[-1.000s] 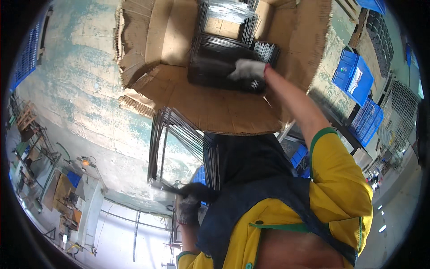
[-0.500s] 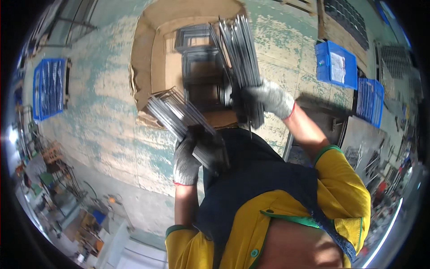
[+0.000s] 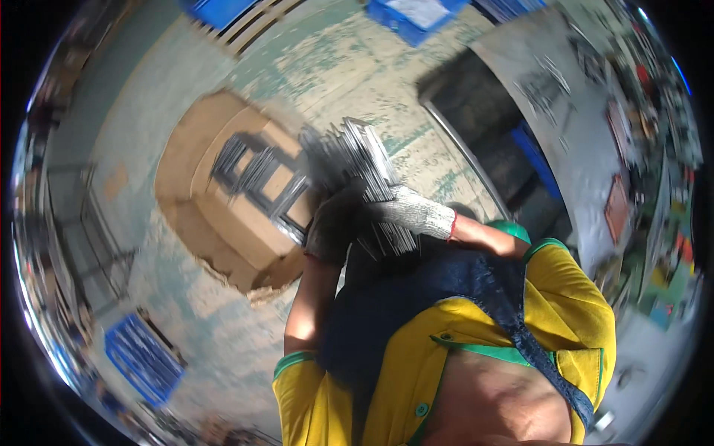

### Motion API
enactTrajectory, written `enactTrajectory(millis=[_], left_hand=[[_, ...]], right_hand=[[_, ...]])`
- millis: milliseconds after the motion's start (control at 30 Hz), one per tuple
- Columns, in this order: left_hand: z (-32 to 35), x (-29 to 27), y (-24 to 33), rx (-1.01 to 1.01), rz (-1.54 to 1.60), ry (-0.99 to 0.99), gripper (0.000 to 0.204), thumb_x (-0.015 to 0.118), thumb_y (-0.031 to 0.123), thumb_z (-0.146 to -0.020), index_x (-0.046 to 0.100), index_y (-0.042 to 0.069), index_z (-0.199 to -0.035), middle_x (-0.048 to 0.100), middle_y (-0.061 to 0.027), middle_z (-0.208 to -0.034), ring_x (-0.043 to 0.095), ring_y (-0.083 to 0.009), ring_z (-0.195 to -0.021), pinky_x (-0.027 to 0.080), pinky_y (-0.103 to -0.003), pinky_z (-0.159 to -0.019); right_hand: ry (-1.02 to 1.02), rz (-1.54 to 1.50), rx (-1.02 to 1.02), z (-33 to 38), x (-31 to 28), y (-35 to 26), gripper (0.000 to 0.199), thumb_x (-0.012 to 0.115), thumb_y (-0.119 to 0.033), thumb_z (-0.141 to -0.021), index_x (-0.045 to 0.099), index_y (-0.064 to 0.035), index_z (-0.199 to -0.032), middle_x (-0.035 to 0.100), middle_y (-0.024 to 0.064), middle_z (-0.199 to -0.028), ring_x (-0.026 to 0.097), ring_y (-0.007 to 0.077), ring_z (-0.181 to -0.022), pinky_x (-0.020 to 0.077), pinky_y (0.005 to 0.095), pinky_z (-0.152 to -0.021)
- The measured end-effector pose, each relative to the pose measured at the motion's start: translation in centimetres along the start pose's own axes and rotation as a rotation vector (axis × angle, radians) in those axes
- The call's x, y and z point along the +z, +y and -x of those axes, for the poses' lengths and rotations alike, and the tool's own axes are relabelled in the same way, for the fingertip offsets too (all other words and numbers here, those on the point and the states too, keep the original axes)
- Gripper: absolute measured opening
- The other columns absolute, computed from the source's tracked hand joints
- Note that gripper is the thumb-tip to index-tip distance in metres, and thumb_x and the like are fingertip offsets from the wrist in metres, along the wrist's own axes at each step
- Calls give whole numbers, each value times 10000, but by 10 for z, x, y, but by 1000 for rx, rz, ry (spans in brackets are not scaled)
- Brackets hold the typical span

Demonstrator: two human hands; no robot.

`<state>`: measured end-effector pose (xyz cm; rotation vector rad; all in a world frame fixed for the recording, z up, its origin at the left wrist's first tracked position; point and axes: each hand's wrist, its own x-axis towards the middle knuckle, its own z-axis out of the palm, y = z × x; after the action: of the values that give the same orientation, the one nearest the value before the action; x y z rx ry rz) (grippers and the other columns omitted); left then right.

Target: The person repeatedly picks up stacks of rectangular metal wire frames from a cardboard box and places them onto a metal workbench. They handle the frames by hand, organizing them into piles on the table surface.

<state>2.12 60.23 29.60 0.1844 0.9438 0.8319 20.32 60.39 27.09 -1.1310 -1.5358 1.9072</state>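
Note:
Against the front of my body, both hands grip bundled thin grey rectangular metal frames (image 3: 372, 152), blurred by motion. My left hand (image 3: 331, 227), in a dark-palmed knit glove, is closed round the left side of the bundle. From the right, my right hand (image 3: 418, 212), in a pale grey glove, is wrapped about it with the frames' ends showing below. Whether the hands share one stack or hold two stacks pressed together, I cannot tell. To the left stands an open cardboard box (image 3: 195, 160), with more stacked metal frames (image 3: 253, 172) lying inside it.
At the right is a grey metal-topped table (image 3: 513, 56) with loose wire-like parts (image 3: 547, 82) on it. Blue crates (image 3: 416, 21) stand at the far side, one (image 3: 219, 9) by a wooden pallet (image 3: 256, 26). Another blue crate (image 3: 145, 357) sits at lower left.
The two bundles of frames, held apart before, are now together in front of me. My view has turned right, so the box appears further left and the table shows more.

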Motion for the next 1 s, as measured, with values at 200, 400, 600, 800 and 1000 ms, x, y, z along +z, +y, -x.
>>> enactTrajectory(millis=[200, 400, 600, 800, 1000], left_hand=[[-35, 63, -43, -183, -187, -215, 204, 580, 274, -941, 604, 80, -998, 577, 3, -686, 525, -123, -522, 417, -258, -475], [-60, 173, -71, -219, -740, -242, 261, 595, 247, -935, 597, 40, -1095, 636, -51, -794, 584, -132, -609, 457, -259, -512], [-102, 297, -146, -327, -471, -559, 311, 603, 76, -903, 556, -23, -1194, 651, -172, -1030, 666, -282, -915, 582, -416, -759], [-156, 393, -209, -527, -587, -714, 292, 559, 104, -935, 575, -1, -1206, 654, -122, -1074, 648, -219, -970, 555, -312, -819], [-192, 443, -202, -30, -1239, -1022, 290, 505, 93, -952, 595, -16, -1205, 660, -111, -1101, 644, -216, -1001, 518, -315, -868]], right_hand=[[279, -1279, -290, 71, -1, 57, 274, 613, -131, -929, 628, 5, -1166, 657, 71, -1028, 579, 110, -941, 489, 274, -813], [753, -415, -217, 159, -78, 23, 266, 587, -154, -948, 632, 23, -1141, 674, 68, -987, 626, 145, -921, 509, 273, -813], [807, -887, -195, 283, -181, -8, 297, 660, -182, -892, 641, 6, -1121, 682, 72, -933, 662, 144, -804, 553, 286, -658], [1021, -823, -335, 364, -281, 8, 336, 705, -177, -860, 622, 23, -1117, 673, 81, -996, 649, 148, -848, 546, 275, -744], [1140, -964, -466, 375, -330, 18, 343, 662, -130, -880, 598, 47, -1167, 672, 106, -1020, 654, 170, -901, 541, 289, -827]])
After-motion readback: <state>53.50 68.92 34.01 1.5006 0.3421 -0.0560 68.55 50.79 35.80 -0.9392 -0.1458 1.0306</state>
